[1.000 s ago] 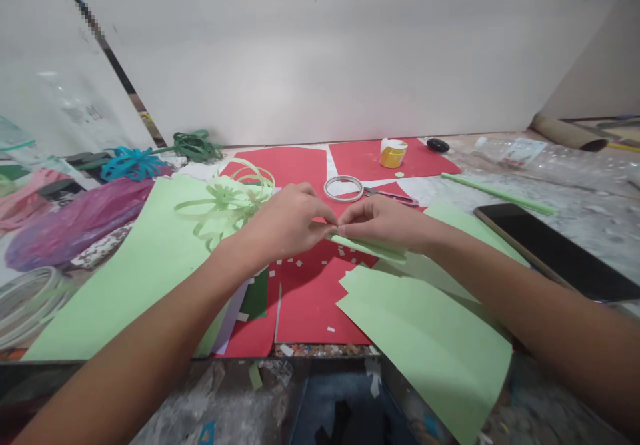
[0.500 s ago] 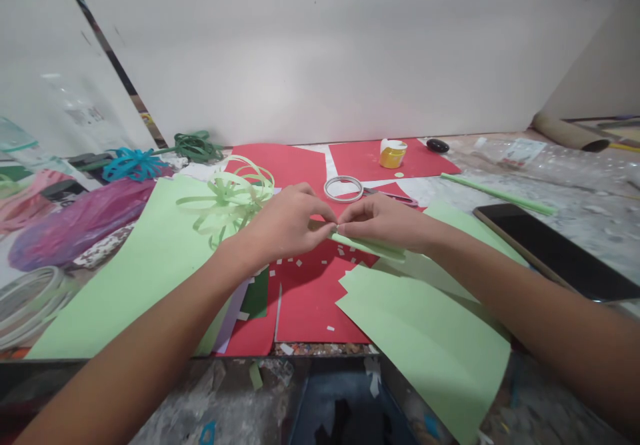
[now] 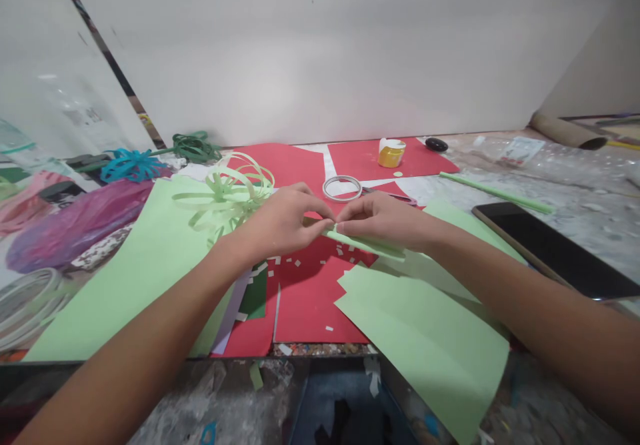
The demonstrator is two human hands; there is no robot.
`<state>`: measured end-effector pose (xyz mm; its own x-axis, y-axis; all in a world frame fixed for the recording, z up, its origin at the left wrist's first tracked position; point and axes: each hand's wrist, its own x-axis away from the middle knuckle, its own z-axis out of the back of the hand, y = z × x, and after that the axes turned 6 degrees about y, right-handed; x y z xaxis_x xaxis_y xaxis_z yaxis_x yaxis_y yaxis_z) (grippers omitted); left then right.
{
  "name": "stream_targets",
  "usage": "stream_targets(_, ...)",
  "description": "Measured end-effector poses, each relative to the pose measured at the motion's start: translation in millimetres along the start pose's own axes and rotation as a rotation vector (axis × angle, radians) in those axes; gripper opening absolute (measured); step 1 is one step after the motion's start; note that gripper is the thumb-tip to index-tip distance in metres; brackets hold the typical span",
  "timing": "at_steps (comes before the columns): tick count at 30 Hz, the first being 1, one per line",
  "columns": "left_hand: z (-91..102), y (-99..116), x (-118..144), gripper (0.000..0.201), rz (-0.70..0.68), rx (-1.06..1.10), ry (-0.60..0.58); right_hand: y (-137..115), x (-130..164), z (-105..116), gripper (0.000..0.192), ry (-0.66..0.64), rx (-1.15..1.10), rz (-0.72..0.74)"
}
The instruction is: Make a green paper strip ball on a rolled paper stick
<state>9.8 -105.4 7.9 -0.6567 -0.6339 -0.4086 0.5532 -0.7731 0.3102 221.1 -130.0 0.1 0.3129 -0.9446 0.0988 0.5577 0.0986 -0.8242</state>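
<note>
Over red paper (image 3: 320,305) in the middle, my left hand (image 3: 287,221) and my right hand (image 3: 387,223) meet fingertip to fingertip. Both pinch a narrow light green paper strip (image 3: 385,249), whose free end sticks out under my right hand. Whether it is rolled or folded is hard to tell, and the fingers hide part of it. A light green looped paper flower (image 3: 220,198) touches or lies just behind my left wrist. Beyond the fingers are a tape roll (image 3: 327,188) and partly hidden scissors (image 3: 403,198). Light green sheets (image 3: 425,325) lie below my right forearm.
A phone (image 3: 555,248) and a thin green paper stick (image 3: 495,192) lie right. Behind stands a small yellow-and-white pot (image 3: 391,153). At left are a purple plastic bag (image 3: 85,221), a blue paper flower (image 3: 131,165) and tape rolls (image 3: 30,305). A white wall (image 3: 320,51) bounds the back.
My left fingertips have shifted slightly along the green paper strip, and the thumb looks straighter. My right hand stays nearly still. The view has drifted very slightly.
</note>
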Motion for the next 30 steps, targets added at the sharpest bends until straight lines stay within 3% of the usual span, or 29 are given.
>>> stream_targets(9, -1.5, 1.0, -0.1, 0.017, -0.013, -0.011, 0.03, -1.7, 0.4, -0.4, 0.016, 0.022, 0.009, -0.016)
stream_targets(18, -5.1, 3.6, -1.2, 0.017, -0.211, -0.165, 0.125, 0.1, -1.5, -0.8, 0.017, 0.048, 0.005, -0.043)
stream_targets(25, -6.6, 7.9, -0.3, 0.016, -0.237, -0.26, 0.11, -0.1, -2.1, -2.9, 0.016, 0.035, 0.005, -0.014)
stream_targets(30, -6.9, 5.5, -1.9, 0.012, -0.175, -0.213, 0.052, -4.0, -1.3, -5.0, 0.018, 0.029, 0.004, 0.0)
